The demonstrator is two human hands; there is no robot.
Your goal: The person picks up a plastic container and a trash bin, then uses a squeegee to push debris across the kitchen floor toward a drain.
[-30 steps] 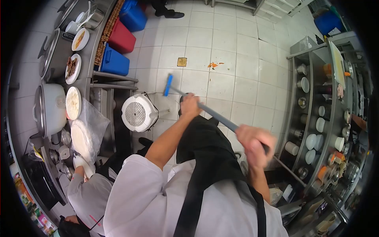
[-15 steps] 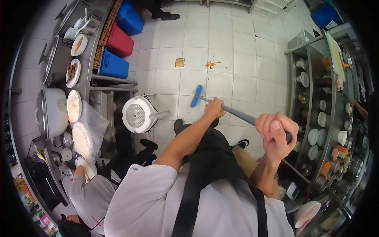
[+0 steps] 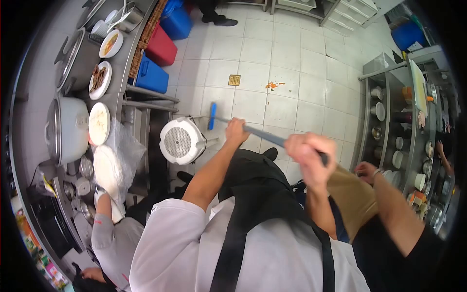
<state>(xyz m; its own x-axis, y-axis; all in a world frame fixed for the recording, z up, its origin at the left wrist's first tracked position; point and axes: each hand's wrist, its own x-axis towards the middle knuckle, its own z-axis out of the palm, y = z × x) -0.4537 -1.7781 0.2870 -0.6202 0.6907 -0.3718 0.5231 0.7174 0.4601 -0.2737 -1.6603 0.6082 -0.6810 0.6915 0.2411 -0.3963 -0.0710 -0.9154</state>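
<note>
My left hand [image 3: 236, 132] is wrapped around the grey handle of a long-handled floor brush [image 3: 267, 136], partway down it. Closed over the upper end of that handle is my right hand [image 3: 312, 152], somewhat blurred. The narrow blue head [image 3: 212, 116] stands on the tiles just right of a white stool [image 3: 182, 141]. Orange food scraps [image 3: 275, 85] lie on the floor ahead, beyond and to the right of the head. A brass-coloured floor drain [image 3: 234, 80] is set in the tiles left of the scraps.
Blue and red bins [image 3: 161, 48] stand by the left counter, which carries plates and a large cooker [image 3: 73, 130]. A co-worker in grey [image 3: 111, 243] is at lower left. Another person's arm [image 3: 396, 207] reaches in from the right, beside shelves of bowls [image 3: 380, 111].
The brush head has moved left, closer to the stool, and both my hands have shifted left with the handle. Another person's arm and brown apron have come into view at my right.
</note>
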